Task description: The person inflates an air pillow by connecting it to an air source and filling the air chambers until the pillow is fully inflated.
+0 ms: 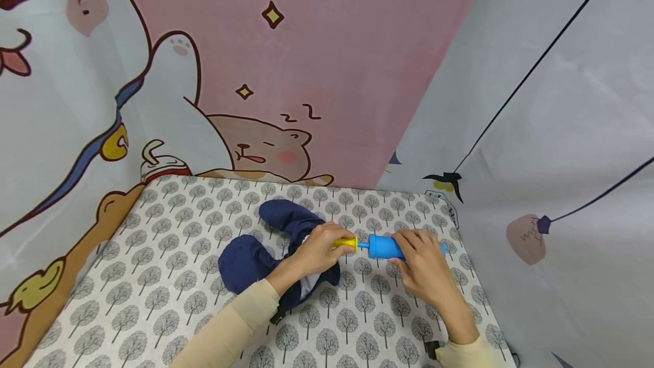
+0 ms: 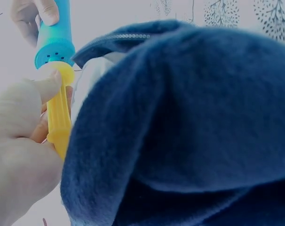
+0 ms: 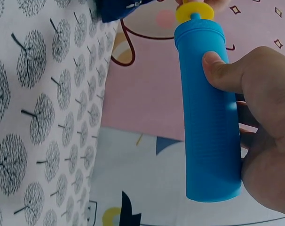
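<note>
A blue hand pump (image 1: 379,247) with a yellow handle (image 2: 59,110) lies level between both hands, over the bed-like surface. My left hand (image 1: 318,247) curls around the yellow handle. The right hand (image 1: 423,263) grips the blue barrel (image 3: 208,113), thumb along its side. A short blue rod (image 1: 363,245) shows between handle and barrel. Beneath and beside the left hand lies a navy, U-shaped, soft fabric pillow (image 1: 244,263). Its zip (image 2: 128,36) is partly undone, and white material (image 2: 93,77) shows inside. The left arm hides part of the pillow.
The surface is covered with a white cloth (image 1: 163,277) printed with grey trees. Cartoon-printed curtains (image 1: 327,72) rise at its back and sides. A small dark item (image 1: 433,349) sits by the right wrist, and a black strap end (image 1: 277,316) shows below the pillow.
</note>
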Demonstrator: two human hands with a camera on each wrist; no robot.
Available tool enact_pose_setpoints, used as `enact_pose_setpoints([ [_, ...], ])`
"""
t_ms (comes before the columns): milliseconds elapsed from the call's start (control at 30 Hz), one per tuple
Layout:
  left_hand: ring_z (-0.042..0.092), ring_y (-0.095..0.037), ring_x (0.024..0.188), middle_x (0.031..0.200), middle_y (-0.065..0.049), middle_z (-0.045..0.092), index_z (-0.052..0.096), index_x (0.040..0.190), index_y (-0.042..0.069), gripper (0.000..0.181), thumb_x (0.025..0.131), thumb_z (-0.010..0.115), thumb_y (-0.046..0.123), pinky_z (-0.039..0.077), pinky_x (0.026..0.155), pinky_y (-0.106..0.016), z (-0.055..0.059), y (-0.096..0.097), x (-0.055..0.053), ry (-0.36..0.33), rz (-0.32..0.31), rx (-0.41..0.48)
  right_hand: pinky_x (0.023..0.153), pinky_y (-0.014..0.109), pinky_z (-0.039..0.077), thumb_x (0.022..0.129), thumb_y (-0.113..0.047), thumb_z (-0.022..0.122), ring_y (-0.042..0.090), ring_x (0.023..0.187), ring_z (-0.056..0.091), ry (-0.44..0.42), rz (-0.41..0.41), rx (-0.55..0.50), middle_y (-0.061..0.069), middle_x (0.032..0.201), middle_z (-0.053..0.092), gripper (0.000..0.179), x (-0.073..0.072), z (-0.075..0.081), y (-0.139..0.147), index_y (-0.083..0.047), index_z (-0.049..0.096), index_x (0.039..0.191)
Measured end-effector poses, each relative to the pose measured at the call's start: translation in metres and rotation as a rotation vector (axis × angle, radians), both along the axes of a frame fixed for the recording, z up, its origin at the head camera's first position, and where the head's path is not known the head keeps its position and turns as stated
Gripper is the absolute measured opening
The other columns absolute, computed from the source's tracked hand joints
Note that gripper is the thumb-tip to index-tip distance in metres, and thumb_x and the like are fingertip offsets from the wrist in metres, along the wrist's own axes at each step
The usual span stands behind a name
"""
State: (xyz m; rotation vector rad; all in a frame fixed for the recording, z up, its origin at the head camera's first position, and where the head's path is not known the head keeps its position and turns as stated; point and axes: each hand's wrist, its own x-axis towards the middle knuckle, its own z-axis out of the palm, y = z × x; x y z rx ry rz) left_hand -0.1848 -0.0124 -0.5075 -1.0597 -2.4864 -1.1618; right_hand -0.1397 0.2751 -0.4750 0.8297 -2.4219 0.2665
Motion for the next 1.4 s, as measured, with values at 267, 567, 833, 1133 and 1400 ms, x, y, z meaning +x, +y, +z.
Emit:
enact_pose_setpoints([
  [267,0.074,-0.021,0.097,0.114,-0.009,0.085,0.083,0.125,0.006,0.025,0.102,0.085,0.017,0.061,0.084,-0.03,-0.001,0.002,0.0,0.047,-0.019,0.014,0.096,0.062,0.053,0.079,-0.015,0.102,0.044,0.115,0.069,-0.008,0.011,0.01,0.022,0.123,0.079,0.054,-0.002,-0.004,-0.013,0.003,0.077,0.124],
  [567,0.075,-0.018,0.094,0.113,-0.006,0.085,0.085,0.125,0.008,0.025,0.102,0.085,0.018,0.06,0.082,-0.026,0.002,-0.003,-0.001,0.041,-0.032,0.003,0.098,0.066,0.054,0.08,-0.014,0.1,0.047,0.117,0.069,-0.049,0.011,-0.015,0.023,0.127,0.078,0.057,0.0,-0.002,0.008,0.003,0.077,0.129],
  [833,0.075,-0.016,0.092,0.109,-0.005,0.085,0.085,0.122,0.008,0.024,0.101,0.086,0.019,0.06,0.082,-0.023,0.004,-0.007,-0.004,0.046,-0.028,-0.005,0.105,0.067,0.046,0.081,-0.013,0.098,0.049,0.12,0.066,-0.053,-0.002,-0.073,0.025,0.129,0.077,0.057,0.002,0.001,0.046,0.003,0.075,0.132],
  [1133,0.075,-0.017,0.092,0.11,-0.006,0.086,0.085,0.12,0.008,0.021,0.101,0.086,0.018,0.059,0.082,-0.025,0.006,-0.008,-0.006,0.033,-0.027,0.003,0.105,0.063,0.04,0.073,-0.001,0.098,0.048,0.121,0.062,-0.087,-0.049,-0.157,0.027,0.13,0.076,0.062,0.007,0.008,0.081,0.004,0.076,0.13],
  [1400,0.076,-0.018,0.094,0.111,-0.006,0.086,0.086,0.121,0.008,0.022,0.101,0.087,0.017,0.061,0.083,-0.027,0.006,-0.009,-0.006,0.024,-0.023,0.009,0.102,0.057,0.037,0.068,0.003,0.1,0.046,0.123,0.062,-0.117,-0.065,-0.177,0.027,0.134,0.076,0.068,0.008,0.01,0.097,0.002,0.076,0.132],
])
